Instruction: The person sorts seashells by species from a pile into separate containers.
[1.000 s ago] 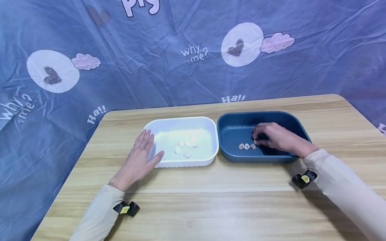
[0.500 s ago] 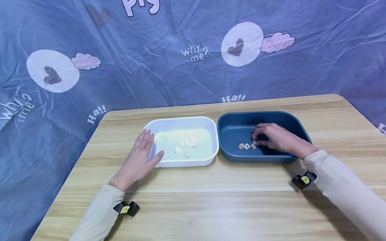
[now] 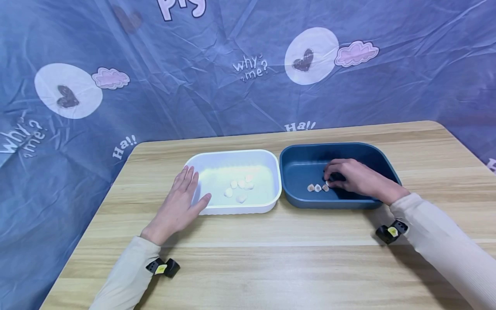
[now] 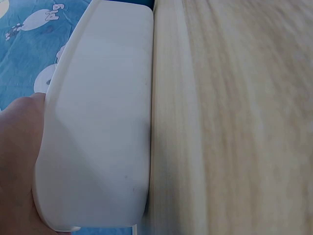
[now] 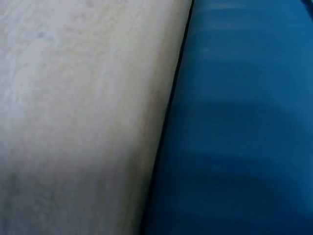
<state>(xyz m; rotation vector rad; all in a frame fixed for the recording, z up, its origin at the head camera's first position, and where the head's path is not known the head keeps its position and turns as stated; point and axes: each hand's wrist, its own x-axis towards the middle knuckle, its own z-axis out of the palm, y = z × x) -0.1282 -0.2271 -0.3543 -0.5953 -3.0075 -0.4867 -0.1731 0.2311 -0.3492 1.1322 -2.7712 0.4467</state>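
Observation:
In the head view my right hand [image 3: 350,174] reaches into the dark blue tray [image 3: 302,204], its fingers curled down. Thumb and fingers pinch a small pale shell [image 3: 327,183], mostly hidden by the fingertips. Just left of it, three brownish-white shells lie in a row, the middle shell [image 3: 317,188] among them. My left hand [image 3: 176,204] lies with straight fingers over the left end of the white tray [image 3: 232,210], thumb along the near rim. Several whitish shells [image 3: 241,198] lie loosely inside that tray.
Both trays stand side by side, nearly touching, on a wooden table [image 3: 271,267]. Behind the table hangs a blue printed cloth [image 3: 217,99]. The left wrist view shows the white tray's outer wall [image 4: 98,107]; the right wrist view shows the blue tray's wall [image 5: 234,127].

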